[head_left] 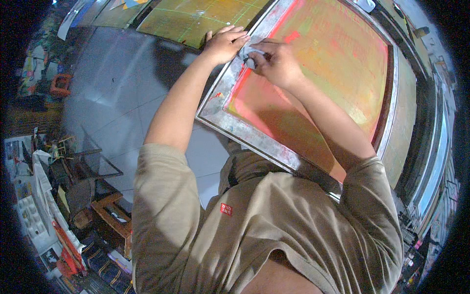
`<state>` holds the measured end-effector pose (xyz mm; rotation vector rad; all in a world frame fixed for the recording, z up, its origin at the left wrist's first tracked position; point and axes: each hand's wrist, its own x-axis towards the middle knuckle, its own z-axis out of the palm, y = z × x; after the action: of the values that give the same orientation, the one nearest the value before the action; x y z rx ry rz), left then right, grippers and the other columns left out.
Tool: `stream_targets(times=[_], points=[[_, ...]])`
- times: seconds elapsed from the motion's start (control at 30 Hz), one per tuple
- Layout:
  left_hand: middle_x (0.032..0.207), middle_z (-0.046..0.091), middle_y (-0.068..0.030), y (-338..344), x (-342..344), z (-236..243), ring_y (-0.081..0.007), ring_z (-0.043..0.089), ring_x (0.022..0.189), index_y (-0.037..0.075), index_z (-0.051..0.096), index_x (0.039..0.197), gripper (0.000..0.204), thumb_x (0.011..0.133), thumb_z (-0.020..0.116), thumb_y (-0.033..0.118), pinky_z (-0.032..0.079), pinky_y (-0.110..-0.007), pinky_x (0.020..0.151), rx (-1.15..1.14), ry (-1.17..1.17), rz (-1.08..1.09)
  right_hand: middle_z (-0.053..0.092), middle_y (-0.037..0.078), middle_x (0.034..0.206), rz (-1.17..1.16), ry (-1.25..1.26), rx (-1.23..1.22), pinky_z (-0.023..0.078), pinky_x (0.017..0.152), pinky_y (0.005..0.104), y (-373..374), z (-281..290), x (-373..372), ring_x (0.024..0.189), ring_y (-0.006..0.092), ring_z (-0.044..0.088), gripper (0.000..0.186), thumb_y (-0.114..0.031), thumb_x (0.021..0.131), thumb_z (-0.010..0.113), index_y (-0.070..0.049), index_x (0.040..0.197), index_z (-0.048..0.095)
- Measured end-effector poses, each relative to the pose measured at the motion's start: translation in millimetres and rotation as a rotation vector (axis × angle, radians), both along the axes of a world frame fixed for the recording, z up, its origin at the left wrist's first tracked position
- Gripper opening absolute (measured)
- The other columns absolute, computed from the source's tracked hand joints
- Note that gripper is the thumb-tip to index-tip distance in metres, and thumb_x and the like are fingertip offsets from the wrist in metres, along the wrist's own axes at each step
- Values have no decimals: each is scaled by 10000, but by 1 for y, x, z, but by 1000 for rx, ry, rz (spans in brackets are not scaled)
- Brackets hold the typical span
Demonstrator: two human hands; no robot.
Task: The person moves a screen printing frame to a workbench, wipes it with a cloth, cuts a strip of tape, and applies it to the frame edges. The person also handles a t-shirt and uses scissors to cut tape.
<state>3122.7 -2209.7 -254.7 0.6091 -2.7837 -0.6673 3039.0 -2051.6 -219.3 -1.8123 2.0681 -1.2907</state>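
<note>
A large screen-printing frame (274, 147) with metal edges lies tilted in front of me. Its mesh (333, 63) is coated yellow-green, with pink-red smears along the border. My right hand (280, 64) pinches a crumpled grey-white rag (249, 60) and presses it against the frame's left bar. Close beside it, my left hand (225, 45) lies over the outer edge of that same bar, fingers stretched out and holding nothing. My right forearm crosses above the mesh and casts a shadow on it.
Beyond the frame is a yellow-green board with grid lines (196, 22). Grey floor tiles (112, 98) stretch to the left, with an orange stool (61, 85) farther off. A wooden stool (115, 215) stands at lower left among clutter. Long rails (433, 147) run along the right.
</note>
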Motion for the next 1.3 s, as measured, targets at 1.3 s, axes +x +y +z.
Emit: stream_targets(times=[1.3], points=[[1294,335,51,11,-8,-9,-163,243,1214,264,536,1081,377,830,327,453,42,-473,976,-54,-10,20,545,86,706,49,-36,-62,421,583,266,14,22,-6,645,143,530,177,42,739,505,12,897,580]])
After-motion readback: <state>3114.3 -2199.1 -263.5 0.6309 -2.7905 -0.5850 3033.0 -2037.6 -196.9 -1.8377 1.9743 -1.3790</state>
